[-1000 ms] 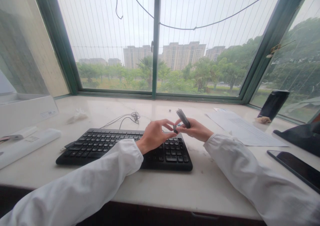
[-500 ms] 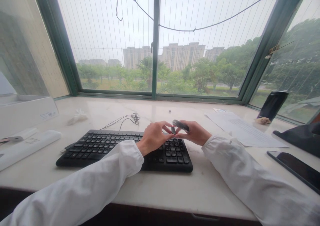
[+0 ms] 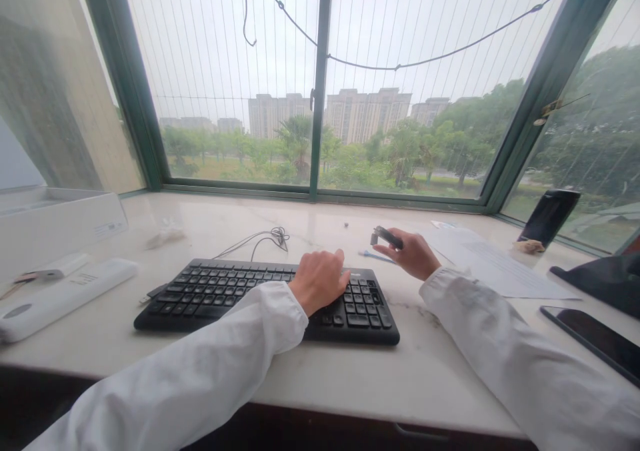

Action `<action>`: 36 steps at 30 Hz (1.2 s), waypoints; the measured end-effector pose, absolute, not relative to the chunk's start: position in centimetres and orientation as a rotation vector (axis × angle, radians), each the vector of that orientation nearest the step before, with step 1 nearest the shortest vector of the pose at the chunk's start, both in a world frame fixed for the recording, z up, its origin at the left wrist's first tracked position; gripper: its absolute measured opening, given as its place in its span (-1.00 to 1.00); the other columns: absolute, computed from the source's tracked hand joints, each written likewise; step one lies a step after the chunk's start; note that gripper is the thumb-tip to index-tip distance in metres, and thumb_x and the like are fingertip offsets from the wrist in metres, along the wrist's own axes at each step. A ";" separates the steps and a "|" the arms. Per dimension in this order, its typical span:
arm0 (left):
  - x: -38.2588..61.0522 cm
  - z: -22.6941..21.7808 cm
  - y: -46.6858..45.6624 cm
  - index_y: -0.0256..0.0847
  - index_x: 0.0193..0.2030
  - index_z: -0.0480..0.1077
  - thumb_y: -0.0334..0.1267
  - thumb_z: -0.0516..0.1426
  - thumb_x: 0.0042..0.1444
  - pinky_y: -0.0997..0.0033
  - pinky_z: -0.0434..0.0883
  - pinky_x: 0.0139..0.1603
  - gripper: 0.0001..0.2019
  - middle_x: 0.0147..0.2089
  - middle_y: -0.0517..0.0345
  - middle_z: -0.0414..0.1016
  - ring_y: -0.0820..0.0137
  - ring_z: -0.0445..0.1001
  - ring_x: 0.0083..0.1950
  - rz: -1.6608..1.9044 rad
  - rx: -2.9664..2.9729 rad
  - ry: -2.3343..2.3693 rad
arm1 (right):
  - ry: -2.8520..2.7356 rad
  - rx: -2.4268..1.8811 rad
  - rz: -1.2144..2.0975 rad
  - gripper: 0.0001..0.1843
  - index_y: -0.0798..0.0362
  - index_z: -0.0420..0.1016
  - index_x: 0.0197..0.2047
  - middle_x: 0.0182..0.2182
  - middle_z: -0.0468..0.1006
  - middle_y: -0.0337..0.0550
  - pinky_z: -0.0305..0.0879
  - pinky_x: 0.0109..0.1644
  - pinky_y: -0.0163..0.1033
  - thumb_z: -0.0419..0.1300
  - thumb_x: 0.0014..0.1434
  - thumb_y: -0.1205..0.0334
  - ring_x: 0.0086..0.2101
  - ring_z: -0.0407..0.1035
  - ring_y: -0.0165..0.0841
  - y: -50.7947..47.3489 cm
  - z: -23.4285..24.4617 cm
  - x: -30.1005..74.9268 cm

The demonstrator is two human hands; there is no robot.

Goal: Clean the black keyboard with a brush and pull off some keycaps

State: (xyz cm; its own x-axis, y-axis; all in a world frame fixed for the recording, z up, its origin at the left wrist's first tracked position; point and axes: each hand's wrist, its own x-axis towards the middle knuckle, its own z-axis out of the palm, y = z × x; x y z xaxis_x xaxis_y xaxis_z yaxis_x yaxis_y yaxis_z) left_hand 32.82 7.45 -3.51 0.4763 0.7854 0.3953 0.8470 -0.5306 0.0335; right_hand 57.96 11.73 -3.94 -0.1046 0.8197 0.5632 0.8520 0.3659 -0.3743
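Note:
A black keyboard [image 3: 225,291] lies on the pale marble sill [image 3: 350,378] in front of me. My left hand [image 3: 320,279] rests on its right part, fingers curled down onto the keys; whether anything is under them is hidden. My right hand [image 3: 413,254] is raised just beyond the keyboard's right end, closed on a small dark tool [image 3: 385,236] that points left. Both arms are in white sleeves.
A thin cable [image 3: 260,239] lies behind the keyboard. Papers [image 3: 485,264] are at the right, with a dark phone [image 3: 600,341], a black stand [image 3: 607,279] and a dark cup [image 3: 547,214]. A white box [image 3: 55,224] and a white bar [image 3: 60,298] are at the left.
My hands have parted. The left dropped onto the keyboard and curled; the right moved away to the right and back with the dark tool. The view shifted slightly.

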 end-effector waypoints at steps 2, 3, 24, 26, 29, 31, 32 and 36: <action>32.7 -3.4 7.5 -0.28 -0.07 0.43 -0.07 0.05 0.25 0.20 0.44 -0.28 -0.68 -0.32 -0.10 0.58 0.06 0.58 -0.25 -0.519 -2.523 -1.413 | -1.909 -1.544 -0.036 -0.55 0.03 0.59 -0.17 -0.53 0.50 -0.23 0.22 -0.33 -0.24 0.24 0.08 -0.17 -0.48 0.34 -0.32 12.6 -4.0 58.0; 32.6 -3.4 7.5 -0.29 -0.08 0.42 -0.08 0.05 0.25 0.20 0.44 -0.29 -0.69 -0.33 -0.11 0.57 0.06 0.59 -0.25 -0.507 -2.518 -1.405 | -1.917 -1.591 -0.007 -0.54 0.01 0.60 -0.16 -0.54 0.48 -0.25 0.22 -0.34 -0.25 0.23 0.08 -0.18 -0.47 0.34 -0.32 13.2 -4.0 58.0; 32.2 -3.4 7.2 -0.31 -0.22 0.48 -0.18 0.03 0.27 0.25 0.45 -0.28 -0.73 -0.34 -0.14 0.56 0.11 0.60 -0.22 -0.550 -2.584 -1.359 | -1.984 -1.899 0.117 -0.59 -0.08 0.65 -0.03 -0.23 0.67 -0.16 0.32 -0.09 -0.24 0.31 0.03 0.03 -0.17 0.52 -0.19 28.3 -6.0 56.6; 32.2 -3.3 7.1 -0.31 -0.24 0.49 -0.19 0.04 0.26 0.25 0.45 -0.30 -0.73 -0.36 -0.14 0.56 0.11 0.61 -0.23 -0.568 -2.578 -1.347 | -1.993 -1.899 0.115 -0.57 -0.07 0.64 -0.01 -0.22 0.66 -0.15 0.32 -0.09 -0.25 0.31 0.05 0.02 -0.17 0.51 -0.19 28.5 -6.2 56.7; 32.2 -3.2 7.1 -0.31 -0.26 0.50 -0.19 0.04 0.26 0.26 0.45 -0.31 -0.73 -0.37 -0.14 0.56 0.11 0.61 -0.24 -0.598 -2.571 -1.332 | -2.006 -1.897 0.108 -0.56 -0.06 0.64 0.00 -0.25 0.66 -0.14 0.31 -0.14 -0.26 0.31 0.05 0.02 -0.20 0.52 -0.19 28.8 -6.7 56.6; 32.2 -3.1 7.1 -0.31 -0.26 0.50 -0.20 0.04 0.26 0.25 0.45 -0.30 -0.74 -0.37 -0.14 0.56 0.12 0.60 -0.24 -0.606 -2.570 -1.330 | -2.010 -1.898 0.102 -0.56 -0.06 0.64 0.00 -0.28 0.66 -0.14 0.31 -0.17 -0.26 0.31 0.05 0.02 -0.23 0.52 -0.20 29.0 -6.9 56.5; 32.2 -3.1 7.0 -0.30 -0.26 0.50 -0.20 0.04 0.26 0.25 0.45 -0.30 -0.74 -0.37 -0.13 0.56 0.12 0.61 -0.24 -0.607 -2.569 -1.330 | -2.010 -1.898 0.100 -0.56 -0.06 0.64 0.00 -0.29 0.66 -0.15 0.31 -0.17 -0.26 0.30 0.05 0.02 -0.24 0.52 -0.21 29.0 -7.0 56.4; 32.2 -3.1 7.0 -0.30 -0.27 0.50 -0.20 0.05 0.26 0.27 0.45 -0.32 -0.74 -0.38 -0.12 0.56 0.11 0.61 -0.25 -0.598 -2.559 -1.330 | -2.017 -1.897 0.103 -0.56 -0.03 0.64 0.00 -0.32 0.66 -0.14 0.32 -0.21 -0.26 0.30 0.05 0.02 -0.29 0.52 -0.22 29.3 -7.0 56.2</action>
